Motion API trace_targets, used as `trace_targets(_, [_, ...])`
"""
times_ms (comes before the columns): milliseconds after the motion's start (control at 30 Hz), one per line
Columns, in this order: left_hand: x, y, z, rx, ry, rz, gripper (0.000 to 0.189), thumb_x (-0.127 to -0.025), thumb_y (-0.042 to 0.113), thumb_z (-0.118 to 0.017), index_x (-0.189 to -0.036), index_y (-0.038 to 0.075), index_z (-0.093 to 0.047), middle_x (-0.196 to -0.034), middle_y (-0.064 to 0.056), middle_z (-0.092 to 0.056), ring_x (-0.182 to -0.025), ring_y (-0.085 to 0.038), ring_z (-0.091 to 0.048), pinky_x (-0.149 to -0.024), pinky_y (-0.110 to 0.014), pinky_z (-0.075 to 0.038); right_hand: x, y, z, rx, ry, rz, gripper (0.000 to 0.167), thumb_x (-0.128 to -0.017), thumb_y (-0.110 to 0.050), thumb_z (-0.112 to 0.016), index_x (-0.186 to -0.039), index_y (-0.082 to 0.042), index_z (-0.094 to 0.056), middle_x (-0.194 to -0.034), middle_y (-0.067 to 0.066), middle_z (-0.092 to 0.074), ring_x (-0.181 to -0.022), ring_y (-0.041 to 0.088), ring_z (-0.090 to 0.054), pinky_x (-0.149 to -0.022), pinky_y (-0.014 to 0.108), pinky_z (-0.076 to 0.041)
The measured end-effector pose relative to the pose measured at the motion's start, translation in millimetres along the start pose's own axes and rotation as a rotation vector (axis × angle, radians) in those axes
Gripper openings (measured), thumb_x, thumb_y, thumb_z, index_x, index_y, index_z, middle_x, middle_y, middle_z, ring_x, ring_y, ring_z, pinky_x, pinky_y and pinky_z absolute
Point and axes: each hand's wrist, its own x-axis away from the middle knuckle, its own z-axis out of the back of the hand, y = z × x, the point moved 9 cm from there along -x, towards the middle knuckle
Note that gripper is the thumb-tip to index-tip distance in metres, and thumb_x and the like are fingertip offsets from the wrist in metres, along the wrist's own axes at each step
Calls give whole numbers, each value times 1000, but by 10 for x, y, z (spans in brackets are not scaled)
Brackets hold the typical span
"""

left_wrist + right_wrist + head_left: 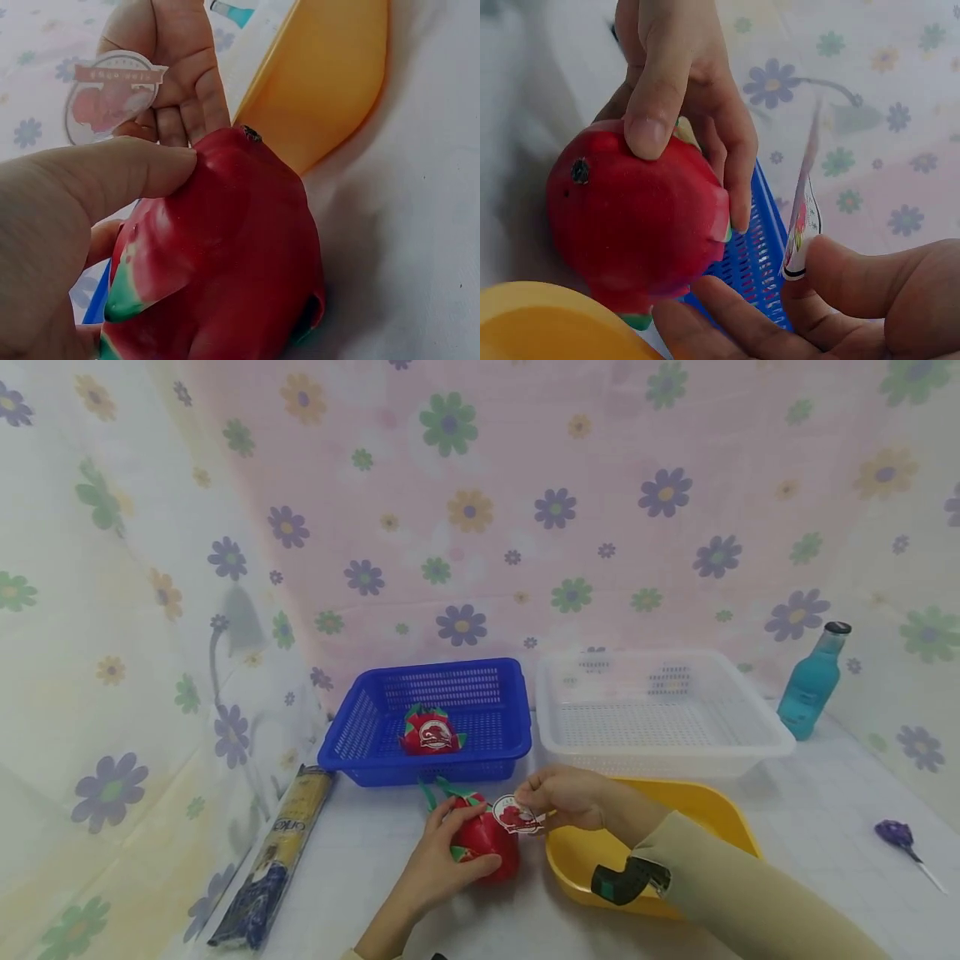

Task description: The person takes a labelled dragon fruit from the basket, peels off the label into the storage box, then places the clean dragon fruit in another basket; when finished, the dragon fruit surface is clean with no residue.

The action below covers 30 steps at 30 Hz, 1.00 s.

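A red dragon fruit (489,841) with green-tipped scales is held in my left hand (438,864), thumb on one side and fingers on the other. In the right wrist view, the dark stem spot of the dragon fruit (637,217) shows. My right hand (573,797) pinches a round sticker (516,815) with a dragon fruit picture between thumb and index finger. The sticker (112,97) appears from its see-through back in the left wrist view, apart from the fruit there. A second dragon fruit (431,732), bearing a similar sticker, lies in the blue basket (352,760).
A yellow basin (727,806) stands under my right forearm. Behind it is a white basket (667,760). A blue bottle (812,683) stands at the back right, a purple lollipop (896,835) lies at right, and a long pasta packet (273,860) lies at left.
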Motion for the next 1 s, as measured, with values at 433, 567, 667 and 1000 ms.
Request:
trace_targets(433, [2, -27, 4, 7, 12, 53, 71, -74, 41, -83, -138, 33, -53, -159, -17, -25, -132, -51, -41, -86, -62, -55, 304, 148, 689, 109, 176, 33, 35, -97, -21, -60, -119, 6, -62, -96, 6, -70, -88, 19, -67, -89, 40, -59])
trace_targets(567, [-11, -53, -12, 12, 4, 67, 71, -74, 43, -83, -138, 34, -53, -159, -16, -25, -133, -49, -41, -87, -61, -55, 374, 315, 884, 131, 211, -7, 32, -97, -21, -59, -116, 6, -62, -92, 3, -69, -86, 18, -66, -86, 37, -59])
trace_targets(667, [-18, -59, -9, 7, 3, 70, 71, -74, 44, -83, -138, 35, -53, -159, -15, -25, -132, -48, -42, -87, -61, -55, 392, 426, 951, 132, 218, -35, 30, -98, -20, -57, -114, 5, -63, -90, 2, -69, -85, 17, -66, -83, 35, -58])
trace_targets(1000, [-8, -39, 0, 5, 3, 68, 71, -74, 46, -82, -138, 37, -53, -159, -16, -25, -132, -49, -42, -88, -62, -54, 375, 563, 968, 168, 212, -95, 28, -97, -19, -58, -112, 3, -64, -92, 4, -68, -86, 19, -64, -77, 36, -55])
